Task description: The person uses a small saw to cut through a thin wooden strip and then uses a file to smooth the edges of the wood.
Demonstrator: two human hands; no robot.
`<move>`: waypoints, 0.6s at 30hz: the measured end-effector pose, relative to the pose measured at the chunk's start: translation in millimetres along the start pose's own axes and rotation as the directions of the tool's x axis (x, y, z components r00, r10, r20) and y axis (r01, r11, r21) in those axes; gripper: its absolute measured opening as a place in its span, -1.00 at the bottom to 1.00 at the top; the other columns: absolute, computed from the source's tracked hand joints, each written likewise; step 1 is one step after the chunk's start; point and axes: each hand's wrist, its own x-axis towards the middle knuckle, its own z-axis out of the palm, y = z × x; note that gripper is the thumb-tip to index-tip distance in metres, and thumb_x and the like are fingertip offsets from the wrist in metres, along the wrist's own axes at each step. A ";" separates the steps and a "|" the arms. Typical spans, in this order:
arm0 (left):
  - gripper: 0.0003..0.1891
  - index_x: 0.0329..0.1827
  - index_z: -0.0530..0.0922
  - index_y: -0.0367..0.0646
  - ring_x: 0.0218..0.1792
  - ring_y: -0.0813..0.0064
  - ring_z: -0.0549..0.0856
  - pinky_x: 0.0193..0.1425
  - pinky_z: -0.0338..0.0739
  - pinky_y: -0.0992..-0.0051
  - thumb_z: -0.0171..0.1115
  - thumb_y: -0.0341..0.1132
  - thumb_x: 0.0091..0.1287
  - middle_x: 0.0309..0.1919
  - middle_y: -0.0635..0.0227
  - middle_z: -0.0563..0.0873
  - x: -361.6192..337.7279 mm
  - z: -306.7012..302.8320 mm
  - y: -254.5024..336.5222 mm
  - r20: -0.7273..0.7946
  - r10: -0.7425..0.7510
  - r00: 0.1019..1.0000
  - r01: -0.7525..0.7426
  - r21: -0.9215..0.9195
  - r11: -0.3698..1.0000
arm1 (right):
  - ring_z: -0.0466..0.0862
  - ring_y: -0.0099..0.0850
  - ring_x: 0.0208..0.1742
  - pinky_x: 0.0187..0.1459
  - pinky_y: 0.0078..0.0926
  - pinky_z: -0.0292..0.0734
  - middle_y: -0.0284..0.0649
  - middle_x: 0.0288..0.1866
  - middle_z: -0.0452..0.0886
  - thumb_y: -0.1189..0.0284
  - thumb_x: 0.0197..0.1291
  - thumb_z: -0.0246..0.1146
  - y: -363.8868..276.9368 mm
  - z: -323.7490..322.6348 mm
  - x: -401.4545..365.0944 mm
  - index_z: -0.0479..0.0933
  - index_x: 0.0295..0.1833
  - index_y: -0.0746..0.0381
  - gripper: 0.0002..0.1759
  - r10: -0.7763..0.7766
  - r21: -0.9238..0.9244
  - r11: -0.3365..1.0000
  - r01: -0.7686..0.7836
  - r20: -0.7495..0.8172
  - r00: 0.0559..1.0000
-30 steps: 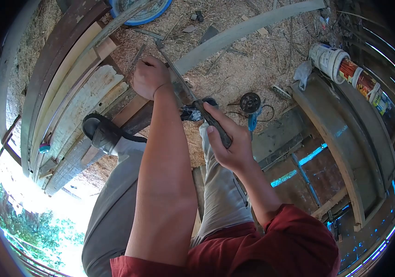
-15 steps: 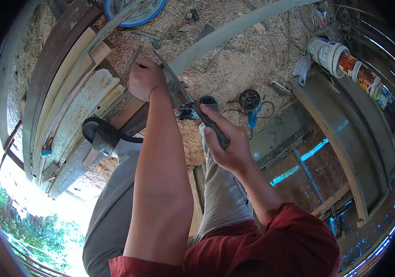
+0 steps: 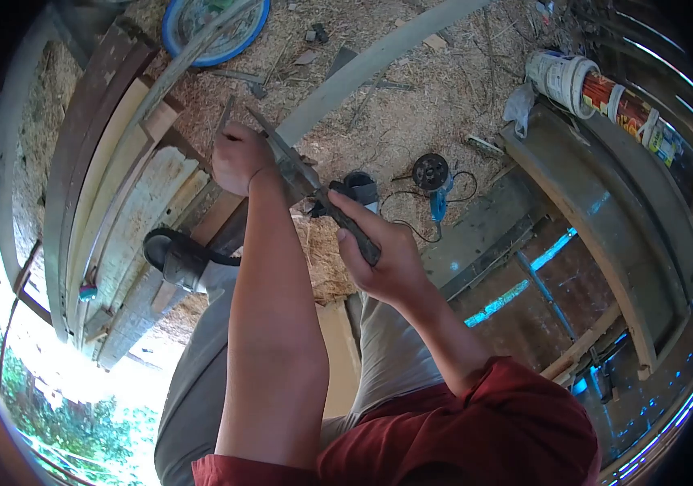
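Note:
My right hand (image 3: 379,247) is wrapped round the dark handle of a long-bladed tool (image 3: 283,148), which looks like a knife or machete. The blade points up and left, its far end beside my left hand (image 3: 241,158). That hand is closed in a fist round the end of a thin dark piece (image 3: 225,115) whose tip pokes out above the fingers; what it is I cannot make out. Below the blade, between my forearms, lies a dark object partly hidden by the handle.
An angle grinder (image 3: 436,182) with its cable lies on the shavings-covered floor. A blue-rimmed basin (image 3: 264,24) is at the top, a long curved board (image 3: 371,69) crosses the floor, stacked planks (image 3: 132,211) stand left, and curved panels (image 3: 598,219) and a white bucket (image 3: 557,81) are right.
The whole view has shifted slightly. My right hand and the tool have moved a little up and left, closer to my left hand, which stays closed.

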 end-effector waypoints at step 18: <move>-0.51 -0.20 0.82 -0.13 -0.17 -0.21 0.81 -0.03 0.66 -0.14 -0.07 -0.04 0.50 -0.18 -0.06 0.84 -1.9 -3.8 2.6 0.010 0.005 1.000 -0.005 -0.008 1.000 | 0.76 -0.24 -0.54 -0.40 -0.32 0.64 -0.05 -0.44 0.76 0.33 0.39 0.34 -2.0 11.0 20.4 0.61 0.45 0.15 -0.47 -0.003 -0.023 1.000 0.003 -0.031 1.000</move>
